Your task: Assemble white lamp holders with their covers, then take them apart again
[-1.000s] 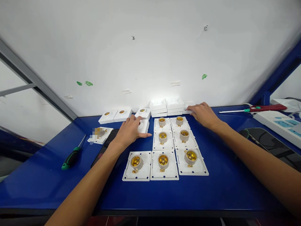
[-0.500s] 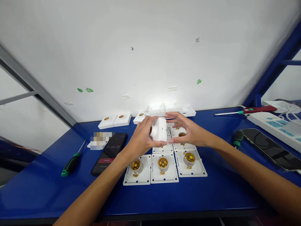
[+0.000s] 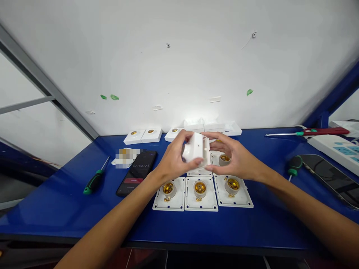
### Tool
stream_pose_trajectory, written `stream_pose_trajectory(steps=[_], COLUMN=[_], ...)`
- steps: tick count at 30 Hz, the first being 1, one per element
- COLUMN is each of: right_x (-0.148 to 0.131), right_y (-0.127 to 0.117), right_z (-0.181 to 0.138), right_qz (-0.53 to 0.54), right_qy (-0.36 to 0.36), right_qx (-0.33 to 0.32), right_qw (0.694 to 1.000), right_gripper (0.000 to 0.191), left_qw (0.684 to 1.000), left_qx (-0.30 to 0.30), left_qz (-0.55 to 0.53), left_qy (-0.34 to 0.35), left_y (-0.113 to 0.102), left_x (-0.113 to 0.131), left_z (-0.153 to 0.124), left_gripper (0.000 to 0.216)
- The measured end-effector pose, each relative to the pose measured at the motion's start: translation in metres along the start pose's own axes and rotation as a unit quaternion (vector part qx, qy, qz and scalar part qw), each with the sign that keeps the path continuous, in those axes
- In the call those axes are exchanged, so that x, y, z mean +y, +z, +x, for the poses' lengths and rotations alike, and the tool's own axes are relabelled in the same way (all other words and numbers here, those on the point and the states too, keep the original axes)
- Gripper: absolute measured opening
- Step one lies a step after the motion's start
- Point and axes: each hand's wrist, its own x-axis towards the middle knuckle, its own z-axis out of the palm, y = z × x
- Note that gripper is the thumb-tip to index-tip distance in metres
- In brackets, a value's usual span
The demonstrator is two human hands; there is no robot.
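Note:
My left hand (image 3: 171,160) and my right hand (image 3: 235,158) hold two white square lamp-holder parts (image 3: 196,148) together, raised above the blue table (image 3: 266,220). The left hand grips a white cover, the right hand a white plate pressed against it. Beneath my hands lie several white base plates with brass lamp sockets (image 3: 200,192) in rows. Finished white holders (image 3: 144,136) sit at the back left by the wall.
A black phone (image 3: 137,173) showing a timer lies left of the plates, with a green-handled screwdriver (image 3: 94,182) further left. At the right are another screwdriver (image 3: 293,165), a second phone (image 3: 331,179), a power strip (image 3: 336,147) and a long red-handled screwdriver (image 3: 308,131). White covers (image 3: 213,127) are stacked by the wall.
My left hand lifted a white cover from the table and my right hand brought a white plate from the back stack; both now meet raised above the plates.

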Motion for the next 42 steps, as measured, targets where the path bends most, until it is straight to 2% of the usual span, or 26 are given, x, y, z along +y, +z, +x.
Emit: stream_pose_trajectory(steps=[2, 4, 6, 11, 15, 18, 21, 24, 29, 38, 40, 42], right_x=[0.003, 0.006, 0.007, 0.007, 0.010, 0.012, 0.012, 0.009, 0.003, 0.008, 0.006, 0.002], right_y=[-0.005, -0.009, -0.006, 0.028, 0.051, 0.053, 0.050, 0.050, 0.056, 0.057, 0.055, 0.049], right_z=[-0.002, -0.002, 0.001, 0.021, 0.040, 0.047, 0.047, 0.045, 0.043, 0.044, 0.043, 0.041], right_qz=[0.023, 0.031, 0.027, -0.003, -0.131, -0.237, -0.316, -0.343, -0.362, -0.376, -0.366, -0.357], right_qy=[0.048, 0.075, 0.085, 0.054, 0.002, -0.014, -0.026, -0.036, -0.062, -0.088, -0.100, -0.107], right_qx=[0.013, 0.030, 0.027, -0.056, -0.093, -0.139, -0.183, -0.200, -0.232, -0.231, -0.218, -0.179], right_qw=[0.998, 0.996, 0.996, 0.997, 0.987, 0.962, 0.930, 0.917, 0.901, 0.893, 0.899, 0.911], right_gripper=[0.081, 0.081, 0.082, 0.070, 0.054, 0.048, 0.043, 0.040, 0.033, 0.026, 0.021, 0.016], left_qw=[0.990, 0.963, 0.943, 0.935, 0.925, 0.902, 0.878, 0.860, 0.858, 0.862, 0.861, 0.865], left_qx=[0.094, 0.199, 0.244, 0.237, 0.262, 0.287, 0.327, 0.351, 0.338, 0.324, 0.322, 0.297], left_qz=[-0.078, -0.142, -0.182, -0.206, -0.203, -0.240, -0.281, -0.321, -0.342, -0.345, -0.347, -0.362], left_qy=[-0.067, -0.115, -0.131, -0.167, -0.187, -0.215, -0.206, -0.185, -0.180, -0.184, -0.185, -0.178], left_y=[-0.005, -0.010, -0.013, -0.009, -0.005, -0.005, -0.006, -0.007, -0.007, -0.007, -0.007, -0.006], left_x=[-0.005, -0.011, -0.015, -0.022, -0.030, -0.034, -0.034, -0.032, -0.030, -0.030, -0.030, -0.030], left_z=[0.004, 0.009, 0.014, 0.017, 0.014, 0.013, 0.014, 0.015, 0.015, 0.014, 0.014, 0.014], left_gripper=[0.074, 0.075, 0.077, 0.082, 0.080, 0.074, 0.070, 0.067, 0.063, 0.061, 0.062, 0.064])
